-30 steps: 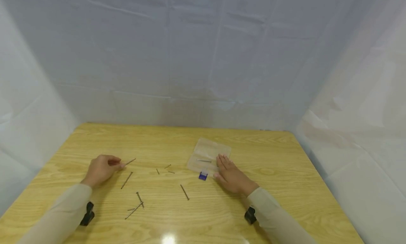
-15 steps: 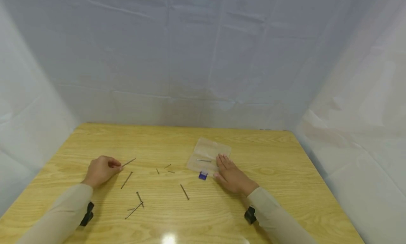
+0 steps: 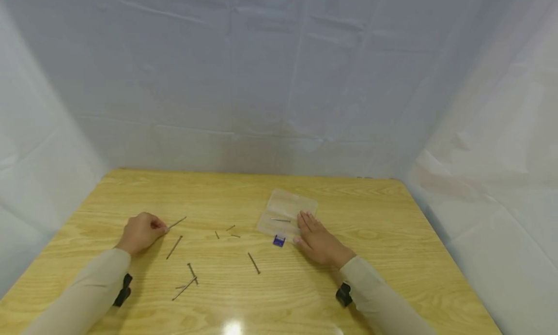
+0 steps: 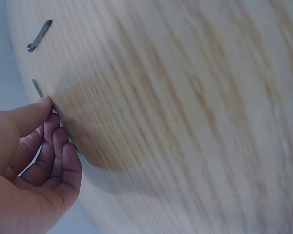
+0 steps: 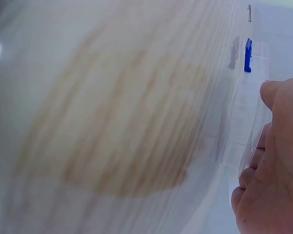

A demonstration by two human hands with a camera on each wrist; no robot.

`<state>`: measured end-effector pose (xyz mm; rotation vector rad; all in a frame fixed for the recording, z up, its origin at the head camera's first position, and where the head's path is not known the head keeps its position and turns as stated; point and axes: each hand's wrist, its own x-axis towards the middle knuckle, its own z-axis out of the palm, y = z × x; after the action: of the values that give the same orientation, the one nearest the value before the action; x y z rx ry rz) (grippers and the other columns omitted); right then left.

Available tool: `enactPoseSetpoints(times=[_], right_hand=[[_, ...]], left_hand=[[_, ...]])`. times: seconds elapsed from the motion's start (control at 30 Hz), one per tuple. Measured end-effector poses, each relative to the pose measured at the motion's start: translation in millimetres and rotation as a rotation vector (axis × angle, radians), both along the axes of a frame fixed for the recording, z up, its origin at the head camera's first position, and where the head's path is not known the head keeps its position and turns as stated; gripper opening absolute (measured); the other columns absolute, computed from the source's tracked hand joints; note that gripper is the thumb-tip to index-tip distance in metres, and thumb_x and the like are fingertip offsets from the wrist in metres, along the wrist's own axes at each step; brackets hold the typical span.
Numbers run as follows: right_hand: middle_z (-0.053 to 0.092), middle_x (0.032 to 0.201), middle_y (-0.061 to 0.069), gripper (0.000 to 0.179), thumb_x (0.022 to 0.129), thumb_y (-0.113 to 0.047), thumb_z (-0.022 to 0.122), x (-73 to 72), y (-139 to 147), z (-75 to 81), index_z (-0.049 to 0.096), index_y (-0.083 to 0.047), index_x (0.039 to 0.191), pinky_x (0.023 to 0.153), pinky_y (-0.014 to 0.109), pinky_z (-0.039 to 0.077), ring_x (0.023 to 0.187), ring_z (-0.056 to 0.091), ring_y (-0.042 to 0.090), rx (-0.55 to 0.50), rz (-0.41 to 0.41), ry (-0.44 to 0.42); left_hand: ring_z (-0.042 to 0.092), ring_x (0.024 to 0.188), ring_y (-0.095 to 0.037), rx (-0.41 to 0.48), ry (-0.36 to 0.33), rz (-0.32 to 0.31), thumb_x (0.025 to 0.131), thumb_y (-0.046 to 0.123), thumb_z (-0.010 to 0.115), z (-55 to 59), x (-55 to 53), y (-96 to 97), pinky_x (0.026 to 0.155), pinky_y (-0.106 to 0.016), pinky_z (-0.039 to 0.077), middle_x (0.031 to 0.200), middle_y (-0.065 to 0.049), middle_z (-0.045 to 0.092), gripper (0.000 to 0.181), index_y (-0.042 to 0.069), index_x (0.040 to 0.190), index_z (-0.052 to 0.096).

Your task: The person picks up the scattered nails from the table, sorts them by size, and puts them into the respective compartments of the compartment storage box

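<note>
My left hand (image 3: 141, 231) pinches a long grey nail (image 3: 178, 222) between thumb and fingers at the table's left side. In the left wrist view, the tip of that nail (image 4: 36, 87) pokes out past the thumb. My right hand (image 3: 320, 243) rests with straight fingers on the near right part of a clear plastic box (image 3: 285, 204), which has a blue latch (image 3: 279, 240) on its front edge. One nail (image 3: 280, 220) shows at the box, left of the fingertips. In the right wrist view, the thumb lies near the box wall (image 5: 241, 112).
Another long nail (image 3: 174, 247) lies just right of the left hand. Crossed nails (image 3: 185, 288) lie nearer the front, beside a shorter one. Several small nails (image 3: 235, 236) are mid-table, and a single nail (image 3: 254, 263) lies in front of the box. White sheeting (image 3: 279, 83) surrounds the table.
The left hand shifts only slightly around the nail, whose end stays in nearly the same place. The right hand and the box have stayed still.
</note>
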<state>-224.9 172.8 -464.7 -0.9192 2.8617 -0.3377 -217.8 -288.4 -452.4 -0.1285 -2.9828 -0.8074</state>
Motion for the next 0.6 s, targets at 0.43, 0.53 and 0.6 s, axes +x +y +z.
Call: enactPoseSetpoints(times=[0.43,0.53,0.6], right_hand=[[0.008,0.157,0.024,0.064,0.105,-0.036,0.032,-3.0,-0.2,-3.6,0.012,0.007,0.149,0.117,0.048,0.014,0.146,0.006,0.036,0.01,-0.002,0.007],[0.009,0.157,0.024,0.063,0.105,-0.034,0.032,-2.5,-1.0,-2.3,0.013,0.007,0.149,0.117,0.048,0.014,0.146,0.006,0.037,0.002,-0.002,0.004],[0.01,0.156,0.025,0.063,0.105,-0.033,0.033,-1.7,-1.4,-1.3,0.014,0.008,0.149,0.117,0.049,0.015,0.145,0.007,0.038,-0.001,-0.003,0.006]], left_hand=[[0.063,0.077,-0.034,0.002,-0.006,-0.005,0.09,0.011,0.066,4.9,-0.5,1.9,0.071,-0.051,0.049,0.081,-0.018,0.068,0.019,-0.007,0.085,0.068],[0.062,0.078,-0.034,0.024,0.004,-0.004,0.09,0.01,0.065,8.1,-0.8,2.7,0.07,-0.049,0.05,0.083,-0.02,0.067,0.018,-0.008,0.087,0.068],[0.062,0.076,-0.032,0.037,0.021,-0.004,0.09,0.008,0.064,10.4,-1.1,3.7,0.067,-0.047,0.05,0.082,-0.02,0.067,0.017,-0.009,0.087,0.068]])
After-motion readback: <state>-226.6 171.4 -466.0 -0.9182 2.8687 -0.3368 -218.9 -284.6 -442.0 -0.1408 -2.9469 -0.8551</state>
